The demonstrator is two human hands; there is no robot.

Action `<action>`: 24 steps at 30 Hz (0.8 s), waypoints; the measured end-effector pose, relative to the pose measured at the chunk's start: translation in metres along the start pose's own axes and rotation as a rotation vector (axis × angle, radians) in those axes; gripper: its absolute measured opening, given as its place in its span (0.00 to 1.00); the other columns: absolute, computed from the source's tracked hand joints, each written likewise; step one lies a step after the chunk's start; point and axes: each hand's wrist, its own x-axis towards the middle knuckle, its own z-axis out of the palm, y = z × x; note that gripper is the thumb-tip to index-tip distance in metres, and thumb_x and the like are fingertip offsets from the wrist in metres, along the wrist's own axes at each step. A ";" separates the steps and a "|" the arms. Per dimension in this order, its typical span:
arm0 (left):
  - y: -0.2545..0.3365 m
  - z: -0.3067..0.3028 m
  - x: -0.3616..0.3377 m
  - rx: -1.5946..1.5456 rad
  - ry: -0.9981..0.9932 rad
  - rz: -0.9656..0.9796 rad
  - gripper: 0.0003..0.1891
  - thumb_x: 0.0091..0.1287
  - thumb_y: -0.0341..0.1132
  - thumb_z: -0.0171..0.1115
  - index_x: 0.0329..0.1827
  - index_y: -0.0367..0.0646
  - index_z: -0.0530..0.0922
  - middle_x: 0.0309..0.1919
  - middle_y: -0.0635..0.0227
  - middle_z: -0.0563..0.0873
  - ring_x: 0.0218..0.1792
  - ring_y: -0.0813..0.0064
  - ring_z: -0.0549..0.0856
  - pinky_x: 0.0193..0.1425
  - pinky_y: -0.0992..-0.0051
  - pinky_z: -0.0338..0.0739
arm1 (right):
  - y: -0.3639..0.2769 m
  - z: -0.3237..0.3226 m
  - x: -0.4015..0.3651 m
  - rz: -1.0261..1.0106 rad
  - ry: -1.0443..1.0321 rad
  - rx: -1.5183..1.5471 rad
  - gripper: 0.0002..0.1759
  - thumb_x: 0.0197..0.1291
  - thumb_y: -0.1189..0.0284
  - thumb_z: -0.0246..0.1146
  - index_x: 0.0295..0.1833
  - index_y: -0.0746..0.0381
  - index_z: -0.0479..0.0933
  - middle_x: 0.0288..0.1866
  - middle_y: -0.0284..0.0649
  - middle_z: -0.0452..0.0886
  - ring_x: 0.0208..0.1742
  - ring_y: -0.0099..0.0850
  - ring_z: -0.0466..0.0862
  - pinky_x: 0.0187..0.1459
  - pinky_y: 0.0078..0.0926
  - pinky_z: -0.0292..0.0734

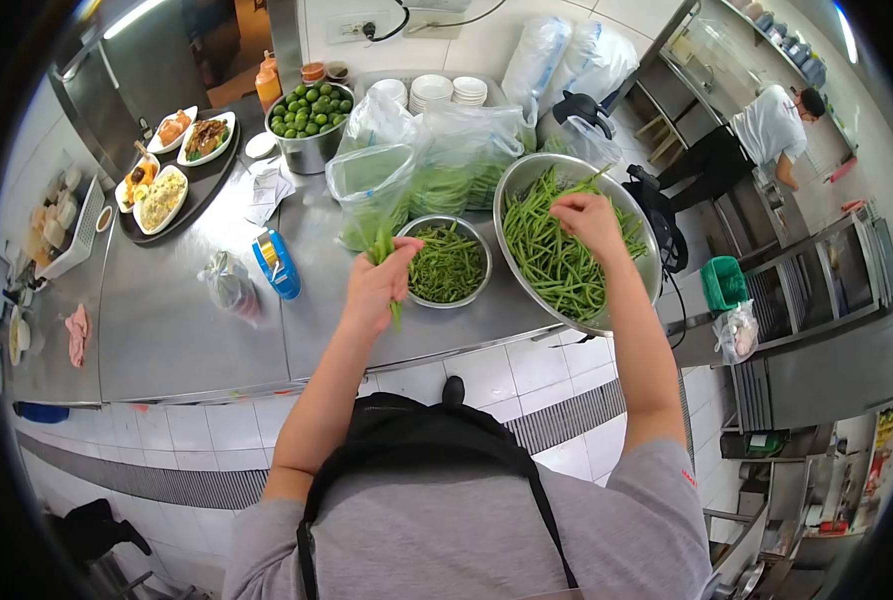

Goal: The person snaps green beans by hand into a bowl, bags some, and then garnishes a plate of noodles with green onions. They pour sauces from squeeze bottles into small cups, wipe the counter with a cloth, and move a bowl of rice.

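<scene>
My left hand is closed around a small bunch of green beans, held just left of a small metal bowl. That bowl holds short green bean pieces. Over the large metal bowl at the right is my right hand, its fingertips pinched together. Long green beans fill this large bowl, and the pinched fingers seem to have a bean between them, though it is hard to make out. Behind the small bowl stand clear plastic bags of green beans.
A pot of green limes and stacked white dishes stand at the back. Plated food rests on a dark tray at the left. A blue tape dispenser and a bagged item lie on the steel counter. Another person works at the right.
</scene>
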 end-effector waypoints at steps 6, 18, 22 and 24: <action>0.035 0.058 0.011 0.524 -0.181 0.470 0.13 0.64 0.36 0.57 0.46 0.38 0.80 0.26 0.69 0.84 0.24 0.77 0.81 0.30 0.75 0.72 | -0.094 0.004 -0.037 -0.052 -0.165 0.311 0.07 0.51 0.76 0.64 0.35 0.68 0.80 0.25 0.35 0.80 0.22 0.18 0.76 0.25 0.14 0.70; 0.054 0.058 -0.009 1.114 -0.264 0.177 0.09 0.61 0.35 0.58 0.32 0.37 0.78 0.18 0.61 0.79 0.20 0.72 0.74 0.29 0.70 0.69 | -0.107 0.047 -0.064 -0.682 -0.280 -0.282 0.04 0.50 0.79 0.59 0.32 0.65 0.77 0.29 0.39 0.79 0.27 0.32 0.79 0.32 0.24 0.75; 0.047 0.046 -0.004 1.194 -0.264 0.366 0.10 0.60 0.36 0.59 0.31 0.35 0.76 0.21 0.55 0.78 0.23 0.59 0.75 0.30 0.65 0.69 | -0.103 0.059 -0.067 -0.801 -0.213 -0.500 0.04 0.49 0.75 0.60 0.30 0.63 0.78 0.28 0.41 0.75 0.30 0.39 0.78 0.33 0.33 0.75; 0.046 0.041 -0.004 1.268 -0.279 0.415 0.11 0.60 0.36 0.59 0.32 0.35 0.76 0.22 0.53 0.78 0.25 0.55 0.76 0.31 0.63 0.69 | -0.102 0.067 -0.072 -0.772 -0.259 -0.500 0.04 0.50 0.74 0.60 0.30 0.63 0.78 0.28 0.41 0.75 0.30 0.39 0.78 0.34 0.34 0.75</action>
